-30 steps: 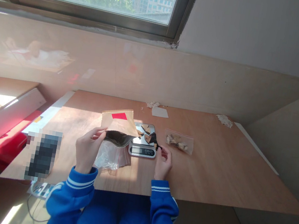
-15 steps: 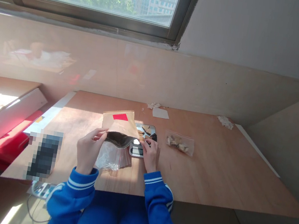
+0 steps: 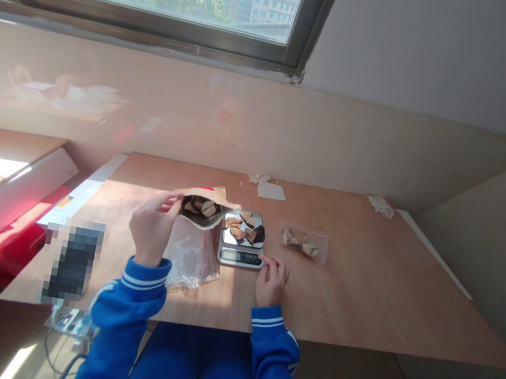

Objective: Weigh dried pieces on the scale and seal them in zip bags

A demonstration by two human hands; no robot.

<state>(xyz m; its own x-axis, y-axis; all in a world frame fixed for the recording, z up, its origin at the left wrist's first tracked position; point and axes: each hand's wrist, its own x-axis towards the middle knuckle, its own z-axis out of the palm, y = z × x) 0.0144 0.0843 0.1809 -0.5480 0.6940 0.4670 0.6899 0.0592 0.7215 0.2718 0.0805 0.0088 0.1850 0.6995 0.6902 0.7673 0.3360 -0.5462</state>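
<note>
My left hand (image 3: 153,224) pinches the left edge of a brown kraft paper bag (image 3: 227,197) that has a red label. The bag's mouth faces me, and dried slices (image 3: 208,208) show inside it. To its right, a small digital kitchen scale (image 3: 219,261) carries several brown and dark dried slices (image 3: 245,232) on its plate. My right hand (image 3: 270,282) is at the scale's front right corner, its index finger stretched towards the display panel and no object visible in it. Clear plastic bags (image 3: 189,260) lie below the paper bag.
Right of the scale lies a clear zip bag (image 3: 305,242) with pale dried pieces. A white paper (image 3: 271,191) and crumpled tissue (image 3: 259,178) rest near the wall, with more tissue (image 3: 381,206) farther right. A blurred dark object (image 3: 73,262) is at the table's left edge.
My right hand has let go of the paper bag and moved down right to the scale's corner. The bag has tipped so its contents show, and the scale is uncovered.
</note>
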